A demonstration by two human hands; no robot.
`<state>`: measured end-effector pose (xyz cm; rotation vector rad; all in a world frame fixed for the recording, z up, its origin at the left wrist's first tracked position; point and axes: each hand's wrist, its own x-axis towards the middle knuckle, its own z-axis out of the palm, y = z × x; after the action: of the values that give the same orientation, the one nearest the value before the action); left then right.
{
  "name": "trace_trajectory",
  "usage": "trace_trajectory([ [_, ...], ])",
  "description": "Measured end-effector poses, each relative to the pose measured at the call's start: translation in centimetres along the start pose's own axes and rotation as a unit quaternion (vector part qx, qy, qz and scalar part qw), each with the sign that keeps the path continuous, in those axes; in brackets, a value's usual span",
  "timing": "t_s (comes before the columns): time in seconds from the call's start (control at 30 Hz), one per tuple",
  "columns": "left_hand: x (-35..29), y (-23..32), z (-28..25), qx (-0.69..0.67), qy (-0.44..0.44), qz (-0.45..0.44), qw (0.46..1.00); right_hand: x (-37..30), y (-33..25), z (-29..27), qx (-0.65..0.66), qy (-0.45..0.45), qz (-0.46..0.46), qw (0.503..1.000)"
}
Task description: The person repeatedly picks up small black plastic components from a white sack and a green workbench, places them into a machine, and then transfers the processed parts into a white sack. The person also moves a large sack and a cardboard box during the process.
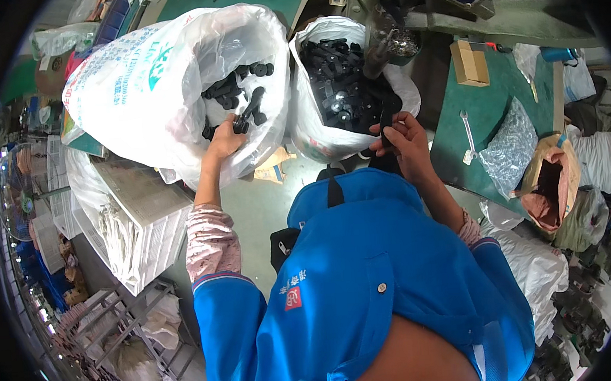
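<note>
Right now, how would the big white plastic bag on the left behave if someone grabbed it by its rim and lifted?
The white plastic bag looks thin and crinkled, so its rim would probably fold and stretch rather than hold shape. It holds black plastic parts, so it likely sags and feels bottom-heavy. The left hand already reaches into its slumped mouth; loose parts could shift or spill if it is tilted.

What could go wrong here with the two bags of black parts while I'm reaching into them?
The left hand holds a black part right at the lip of the left plastic bag; it may slip to the floor. That bag leans open sideways, so parts might spill out. The right hand grips another black piece beside the right bag, whose thin plastic rim could tear or sag if pulled.
</note>
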<state>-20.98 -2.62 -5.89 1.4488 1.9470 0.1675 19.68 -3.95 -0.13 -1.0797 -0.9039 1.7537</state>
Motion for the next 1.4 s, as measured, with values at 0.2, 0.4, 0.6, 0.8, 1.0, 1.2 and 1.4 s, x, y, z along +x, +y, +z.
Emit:
trace_trajectory([
  [0.2, 0.3, -1.2, 1.2, 0.046, -0.029, 0.034, 0.998, 0.8, -0.4, 0.8, 0.006, -0.015, -0.092, 0.996],
  [0.4, -0.9, 0.7, -0.7, -0.046, 0.211, -0.034, 0.976, 0.0, -0.9, 1.3, -0.023, 0.006, -0.131, 0.991],
  [0.6, 0.8, 2.3, -2.7, -0.362, 0.431, -0.002, 0.827, 0.5, -0.7, 1.5, -0.045, -0.055, -0.086, 0.994],
  [0.8, 1.2, 9.5, 0.6, -0.582, 0.273, 0.039, 0.765, 1.4, -0.1, 2.5, -0.060, -0.084, 0.003, 0.995],
  [1.0, -1.0, 18.0, 4.8, -0.549, 0.192, 0.084, 0.809, 1.6, -3.1, 3.3, -0.153, -0.078, -0.103, 0.980],
  [1.2, -2.3, 22.1, 7.0, -0.633, 0.182, 0.086, 0.748, 2.2, -1.9, 2.8, -0.016, -0.016, -0.050, 0.999],
  [1.4, -4.3, 24.2, 7.3, -0.714, 0.141, 0.067, 0.683, 3.1, -1.6, 2.8, -0.007, 0.048, -0.065, 0.997],
])
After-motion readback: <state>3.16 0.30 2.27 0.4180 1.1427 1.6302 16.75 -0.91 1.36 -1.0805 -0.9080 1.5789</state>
